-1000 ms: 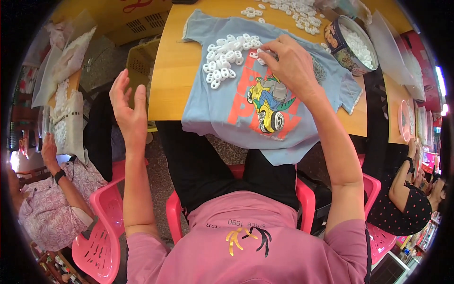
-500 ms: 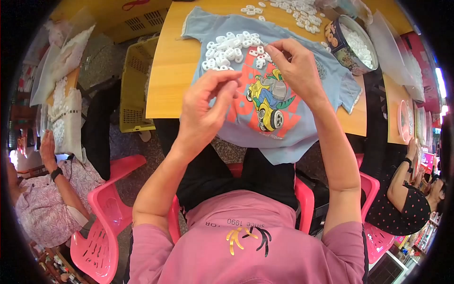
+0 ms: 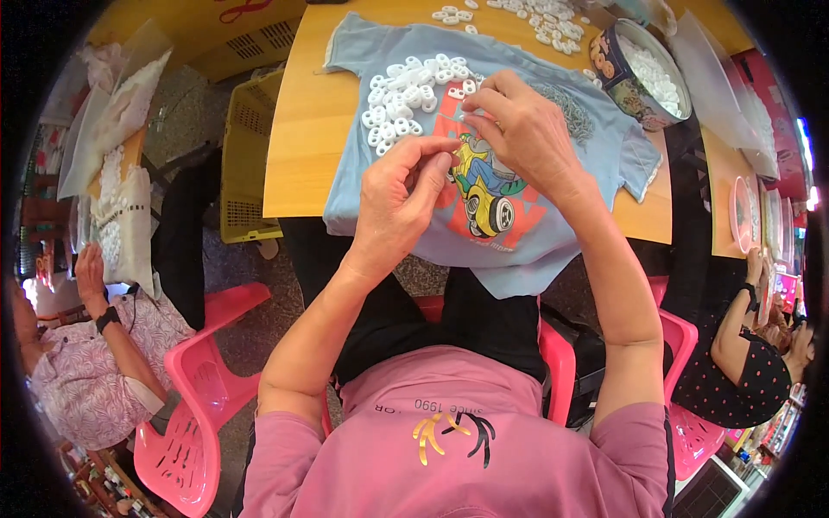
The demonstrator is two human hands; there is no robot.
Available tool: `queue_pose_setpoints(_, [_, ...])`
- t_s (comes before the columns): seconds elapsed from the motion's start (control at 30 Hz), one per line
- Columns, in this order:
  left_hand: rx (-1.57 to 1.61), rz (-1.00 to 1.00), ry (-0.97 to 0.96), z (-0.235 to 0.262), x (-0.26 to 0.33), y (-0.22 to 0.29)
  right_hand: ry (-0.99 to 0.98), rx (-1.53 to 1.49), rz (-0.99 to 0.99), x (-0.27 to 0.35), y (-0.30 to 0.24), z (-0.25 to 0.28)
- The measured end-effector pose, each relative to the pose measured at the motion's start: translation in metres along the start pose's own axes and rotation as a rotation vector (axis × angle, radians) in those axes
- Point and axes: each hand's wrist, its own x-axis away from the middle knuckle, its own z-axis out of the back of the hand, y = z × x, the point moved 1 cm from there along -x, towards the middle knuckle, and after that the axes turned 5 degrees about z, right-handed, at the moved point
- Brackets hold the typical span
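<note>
Over the blue shirt [image 3: 527, 233], the left hand [image 3: 401, 203] pinches a small white piece at its fingertips. At two o'clock, the right hand [image 3: 522, 129] curls, its hold unclear. White rings [image 3: 406, 95] are heaped at eleven o'clock of both.

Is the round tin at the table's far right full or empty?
Nearly full: the open round tin shows small white pieces heaped close to its rim.

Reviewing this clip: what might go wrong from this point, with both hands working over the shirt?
The white rings are heaped loosely on the light blue shirt, which hangs over the table edge; a tug might scatter them. The left hand and right hand pinch something too small to make out, so it may slip.
</note>
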Motion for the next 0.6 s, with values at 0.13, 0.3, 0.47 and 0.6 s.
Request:
queue_pose_setpoints(0.13, [0.005, 0.007, 0.007, 0.002, 0.0, 0.001, -0.004, -0.276, -0.157, 0.006, -0.006, 0.001])
queue_pose_setpoints(0.3, [0.029, 0.034, 0.004, 0.002, 0.0, 0.001, 0.052, -0.569, -0.361, 0.015, -0.003, 0.003])
queue_pose_setpoints(0.47, [0.043, 0.019, -0.008, 0.001, -0.001, 0.001, 0.058, -0.753, -0.447, 0.022, 0.001, 0.004])
queue_pose_setpoints(0.6, [0.019, 0.058, -0.016, -0.003, -0.003, 0.011, 0.07, -0.884, -0.536, 0.026, -0.001, 0.007])
